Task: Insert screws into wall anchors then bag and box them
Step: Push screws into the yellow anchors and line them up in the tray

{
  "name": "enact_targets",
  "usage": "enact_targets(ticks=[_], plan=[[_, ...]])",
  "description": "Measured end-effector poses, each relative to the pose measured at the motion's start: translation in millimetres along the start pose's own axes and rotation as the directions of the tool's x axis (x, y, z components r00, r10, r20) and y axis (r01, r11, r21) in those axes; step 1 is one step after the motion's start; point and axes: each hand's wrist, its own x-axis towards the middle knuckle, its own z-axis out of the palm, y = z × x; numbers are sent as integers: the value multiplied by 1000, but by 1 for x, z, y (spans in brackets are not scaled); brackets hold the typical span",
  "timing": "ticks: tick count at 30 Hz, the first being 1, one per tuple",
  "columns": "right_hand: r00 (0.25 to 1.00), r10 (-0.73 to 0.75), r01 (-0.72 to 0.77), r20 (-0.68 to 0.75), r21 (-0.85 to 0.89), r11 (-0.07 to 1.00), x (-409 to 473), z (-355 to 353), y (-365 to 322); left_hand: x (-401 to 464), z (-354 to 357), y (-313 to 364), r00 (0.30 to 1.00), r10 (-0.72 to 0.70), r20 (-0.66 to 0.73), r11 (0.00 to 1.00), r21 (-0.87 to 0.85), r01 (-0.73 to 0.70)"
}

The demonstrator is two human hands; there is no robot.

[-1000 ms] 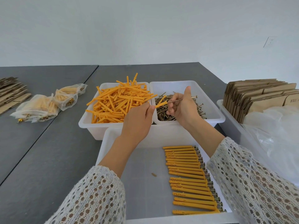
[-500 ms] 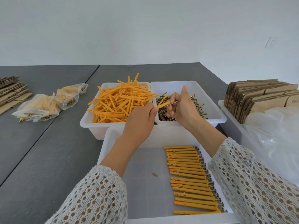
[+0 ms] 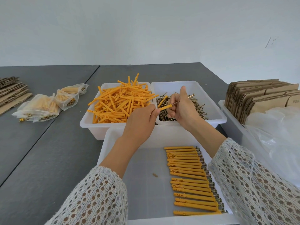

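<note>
My left hand pinches an orange wall anchor by one end, holding it over the seam between the two far bins. My right hand pinches a brass screw whose tip enters the anchor's open end. A white bin of loose orange anchors sits behind my left hand. Beside it a white bin of loose screws lies under my right hand. In the near white tray, a column of several assembled anchors with screws lies along the right side.
Filled clear bags lie on the grey table at left, with flat cardboard beyond them. At right, a bin holds folded cardboard boxes and clear plastic bags. A small brown scrap lies in the near tray.
Both hands have drifted slightly nearer and lower. The screw has gone from lying nearly level above the anchor to meeting the anchor's open end.
</note>
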Motion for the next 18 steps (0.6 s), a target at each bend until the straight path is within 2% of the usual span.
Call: enact_targets(ticks=[5, 9, 11, 16, 18], plan=[[1000, 8, -8, 20, -12, 1000, 1, -1, 0, 1, 1, 2, 1000, 4, -15, 1000, -7, -4], [992, -17, 52, 122, -295, 954, 0, 6, 5, 0, 3, 6, 999, 19, -28, 999, -40, -20], [984, -17, 81, 179, -356, 931, -2, 10, 4, 1, 4, 7, 999, -1, -47, 995, -104, -4], [951, -129, 206, 280, -266, 942, -12, 12, 1, 4, 4, 15, 990, -127, -69, 928, -362, 94], [946, -190, 263, 264, -278, 924, -15, 14, -1, 6, 2, 17, 980, -193, -57, 889, -434, 150]])
